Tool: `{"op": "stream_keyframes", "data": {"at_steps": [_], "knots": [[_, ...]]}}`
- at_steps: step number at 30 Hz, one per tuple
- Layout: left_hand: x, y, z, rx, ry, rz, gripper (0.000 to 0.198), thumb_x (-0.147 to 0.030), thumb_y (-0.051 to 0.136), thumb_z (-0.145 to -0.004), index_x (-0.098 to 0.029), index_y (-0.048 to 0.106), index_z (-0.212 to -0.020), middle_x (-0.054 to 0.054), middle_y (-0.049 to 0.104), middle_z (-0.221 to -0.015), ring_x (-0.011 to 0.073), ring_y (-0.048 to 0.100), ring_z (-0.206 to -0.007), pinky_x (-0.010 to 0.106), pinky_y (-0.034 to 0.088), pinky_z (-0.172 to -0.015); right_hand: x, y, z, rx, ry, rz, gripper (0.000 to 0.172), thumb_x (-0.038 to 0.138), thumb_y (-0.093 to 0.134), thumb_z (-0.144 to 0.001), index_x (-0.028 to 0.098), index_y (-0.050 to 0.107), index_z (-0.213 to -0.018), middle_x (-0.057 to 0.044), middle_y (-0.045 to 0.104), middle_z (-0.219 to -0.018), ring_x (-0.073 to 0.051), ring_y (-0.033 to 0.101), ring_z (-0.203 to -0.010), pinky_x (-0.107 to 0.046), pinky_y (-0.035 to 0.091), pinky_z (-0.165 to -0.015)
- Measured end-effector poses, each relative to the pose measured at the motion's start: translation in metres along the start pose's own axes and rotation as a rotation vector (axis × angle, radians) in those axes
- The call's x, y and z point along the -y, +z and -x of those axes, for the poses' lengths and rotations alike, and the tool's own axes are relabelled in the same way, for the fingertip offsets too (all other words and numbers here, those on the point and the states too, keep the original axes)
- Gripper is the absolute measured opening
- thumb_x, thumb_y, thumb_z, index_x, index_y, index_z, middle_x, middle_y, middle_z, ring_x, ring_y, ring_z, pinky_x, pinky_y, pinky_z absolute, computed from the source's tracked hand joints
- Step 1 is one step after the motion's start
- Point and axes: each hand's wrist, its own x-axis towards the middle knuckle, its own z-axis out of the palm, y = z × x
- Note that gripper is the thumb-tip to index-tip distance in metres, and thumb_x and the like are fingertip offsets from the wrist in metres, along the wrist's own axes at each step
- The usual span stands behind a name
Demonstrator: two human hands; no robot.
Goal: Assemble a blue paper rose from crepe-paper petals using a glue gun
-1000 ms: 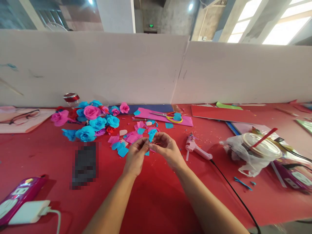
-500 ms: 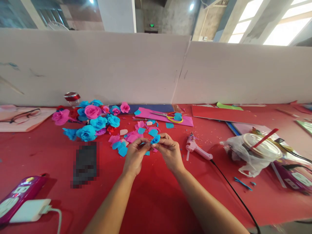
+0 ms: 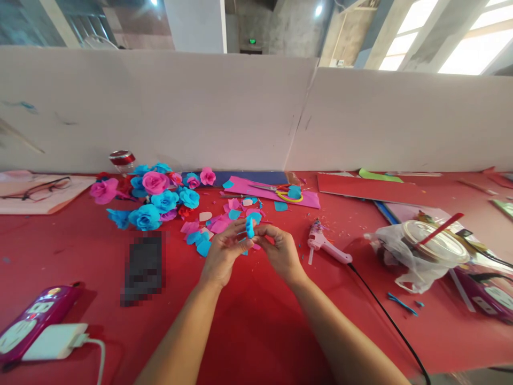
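The small blue paper flower (image 3: 250,228) looks narrow, its curled edge turned sideways. It is in the air above the scattered petals (image 3: 219,223), between the person's two hands. The left hand (image 3: 223,254) pinches it with the fingertips, and the right hand (image 3: 279,252) grips it from the other side. The table (image 3: 256,331) is red and smooth. Behind it stands a pale partition (image 3: 160,107); beyond, bright windows (image 3: 476,45) and a green lit sign (image 3: 252,41).
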Motion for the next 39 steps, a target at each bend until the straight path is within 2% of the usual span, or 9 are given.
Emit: {"op": "stream_keyframes", "data": {"at_steps": [8,12,18,22,25,28,32,34,39], "knots": [[0.001,-0.004,-0.001,0.058,-0.032,0.072,0.022,-0.023,0.075,-0.066,-0.024,0.076,-0.088,0.006,0.072,-0.103,0.0249,0.059,-0.107,0.040,0.042,-0.098,0.001,0.001,-0.001,0.122,0.096,-0.249,0.014,0.036,0.073,-0.071,0.022,0.071,-0.071,0.001,0.066,-0.069,-0.014,0.057,-0.067,-0.029,0.046,-0.070],[0.003,-0.004,-0.001,0.076,-0.021,0.006,0.026,-0.021,0.075,-0.066,-0.024,0.076,-0.092,0.007,0.070,-0.110,0.0259,0.057,-0.112,0.039,0.043,-0.097,0.003,-0.002,-0.001,0.098,0.074,-0.202,0.014,0.035,0.074,-0.071,0.022,0.071,-0.069,0.001,0.066,-0.067,-0.014,0.057,-0.065,-0.029,0.046,-0.069],[0.005,-0.003,-0.001,0.055,0.004,0.039,0.020,-0.021,0.075,-0.066,-0.022,0.077,-0.085,0.007,0.073,-0.100,0.0251,0.062,-0.103,0.040,0.044,-0.095,0.000,-0.006,-0.002,0.054,0.100,-0.148,0.016,0.033,0.075,-0.068,0.019,0.068,-0.069,0.000,0.065,-0.069,-0.014,0.055,-0.066,-0.028,0.044,-0.067],[0.010,-0.006,-0.004,0.011,0.055,0.025,0.014,-0.025,0.074,-0.068,-0.022,0.075,-0.082,0.005,0.073,-0.092,0.0213,0.064,-0.093,0.036,0.045,-0.091,-0.001,-0.009,-0.003,-0.013,0.072,-0.137,0.014,0.032,0.072,-0.072,0.020,0.065,-0.074,-0.001,0.063,-0.075,-0.014,0.056,-0.073,-0.028,0.043,-0.069],[0.014,-0.008,-0.006,-0.031,0.095,-0.141,0.015,-0.032,0.070,-0.072,-0.021,0.074,-0.082,0.002,0.072,-0.079,0.0179,0.064,-0.080,0.031,0.048,-0.081,0.005,-0.009,-0.001,-0.021,-0.018,-0.112,0.011,0.029,0.068,-0.075,0.022,0.065,-0.083,0.000,0.063,-0.083,-0.015,0.055,-0.080,-0.029,0.042,-0.077],[0.014,-0.009,-0.004,-0.030,0.118,-0.321,0.019,-0.037,0.067,-0.075,-0.020,0.073,-0.081,0.001,0.069,-0.072,0.0154,0.060,-0.070,0.026,0.046,-0.067,0.010,-0.007,0.002,0.043,-0.084,-0.103,0.018,0.027,0.070,-0.075,0.023,0.065,-0.092,0.000,0.063,-0.087,-0.015,0.054,-0.083,-0.029,0.042,-0.079],[0.014,-0.006,-0.001,-0.062,0.133,-0.337,0.021,-0.039,0.066,-0.075,-0.020,0.072,-0.079,0.002,0.069,-0.072,0.0153,0.060,-0.068,0.024,0.046,-0.063,0.014,-0.002,0.005,0.026,-0.130,-0.055,0.027,0.027,0.072,-0.073,0.023,0.065,-0.099,-0.002,0.063,-0.092,-0.016,0.055,-0.085,-0.029,0.043,-0.078],[0.015,-0.005,0.000,-0.058,0.126,-0.319,0.021,-0.040,0.066,-0.074,-0.020,0.072,-0.080,0.003,0.069,-0.073,0.0159,0.060,-0.067,0.025,0.047,-0.064,0.015,0.001,0.006,0.008,-0.142,-0.019,0.028,0.028,0.073,-0.072,0.023,0.067,-0.099,-0.003,0.064,-0.098,-0.017,0.057,-0.091,-0.030,0.045,-0.080],[0.018,0.001,0.003,-0.046,0.162,-0.351,0.018,-0.035,0.064,-0.077,-0.019,0.072,-0.082,0.003,0.068,-0.073,0.0154,0.059,-0.069,0.025,0.047,-0.065,0.017,0.008,0.010,-0.019,-0.111,-0.003,0.009,0.027,0.066,-0.079,0.022,0.071,-0.084,-0.004,0.069,-0.097,-0.019,0.063,-0.091,-0.031,0.049,-0.081]]}}
